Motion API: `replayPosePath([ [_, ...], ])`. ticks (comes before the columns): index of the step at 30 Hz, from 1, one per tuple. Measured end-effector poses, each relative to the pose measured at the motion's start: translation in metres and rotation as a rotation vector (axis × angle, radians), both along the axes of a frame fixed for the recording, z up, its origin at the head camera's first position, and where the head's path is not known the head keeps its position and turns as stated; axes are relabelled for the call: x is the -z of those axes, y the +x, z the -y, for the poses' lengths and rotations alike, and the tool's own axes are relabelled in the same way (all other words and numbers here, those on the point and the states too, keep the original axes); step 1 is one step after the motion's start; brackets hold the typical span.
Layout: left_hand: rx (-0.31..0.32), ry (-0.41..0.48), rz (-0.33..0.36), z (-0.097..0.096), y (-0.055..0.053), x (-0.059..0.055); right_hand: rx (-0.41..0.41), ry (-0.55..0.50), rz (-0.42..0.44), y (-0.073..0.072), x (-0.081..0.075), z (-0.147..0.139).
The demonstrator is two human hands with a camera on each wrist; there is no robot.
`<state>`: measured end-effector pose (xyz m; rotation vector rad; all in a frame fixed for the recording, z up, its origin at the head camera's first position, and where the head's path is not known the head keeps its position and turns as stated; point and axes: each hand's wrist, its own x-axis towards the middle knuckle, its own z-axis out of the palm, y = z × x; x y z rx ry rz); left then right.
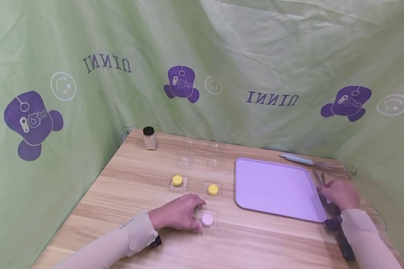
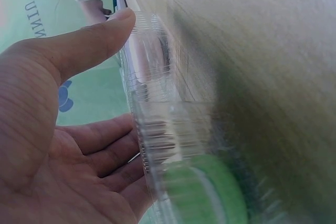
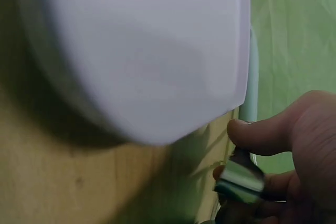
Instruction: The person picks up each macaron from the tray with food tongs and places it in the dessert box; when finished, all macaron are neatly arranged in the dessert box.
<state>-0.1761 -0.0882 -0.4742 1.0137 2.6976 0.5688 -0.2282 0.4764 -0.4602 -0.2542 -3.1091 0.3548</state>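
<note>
My left hand (image 1: pixel 180 213) spreads thumb and fingers around the left side of a clear plastic tray (image 1: pixel 214 224) with a pink macaron (image 1: pixel 207 219) on it. Whether the fingertips touch that tray I cannot tell. In the left wrist view a green macaron (image 2: pixel 202 190) sits in another clear tray close to the fingers; the hand hides it from the head view. Beyond the purple tray's right edge, my right hand (image 1: pixel 341 194) holds shiny metal tongs (image 3: pixel 240 179), blurred and partly covered by the fingers. Two yellow macarons (image 1: pixel 177 180) sit on clear trays farther back.
A purple tray (image 1: pixel 276 188) lies at the right of the wooden table. Behind it rests a whisk (image 1: pixel 297 160) with a pale blue handle. Several clear domed lids (image 1: pixel 185 160) stand at the back, near a black-capped jar (image 1: pixel 150 140). Green cloth (image 1: pixel 222 45) hangs around the table.
</note>
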Motion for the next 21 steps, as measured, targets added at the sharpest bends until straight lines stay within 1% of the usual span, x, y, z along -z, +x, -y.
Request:
replayPosePath([
  [5,0.0,-0.005,-0.005,0.0002,-0.0001,0.0002,-0.02,0.03,0.015,0.0005,0.001,-0.0002],
  [10,0.0,-0.012,-0.002,0.0003,0.0008,-0.0015,-0.019,0.058,0.032,0.0,0.0056,-0.0021],
  [16,-0.001,-0.025,-0.003,-0.0001,0.0014,-0.0031,-0.038,0.072,0.038,-0.0039,0.007,-0.0045],
  [21,0.001,-0.031,-0.005,0.0004,0.0012,-0.0024,-0.032,0.063,0.044,-0.0037,0.0066,-0.001],
])
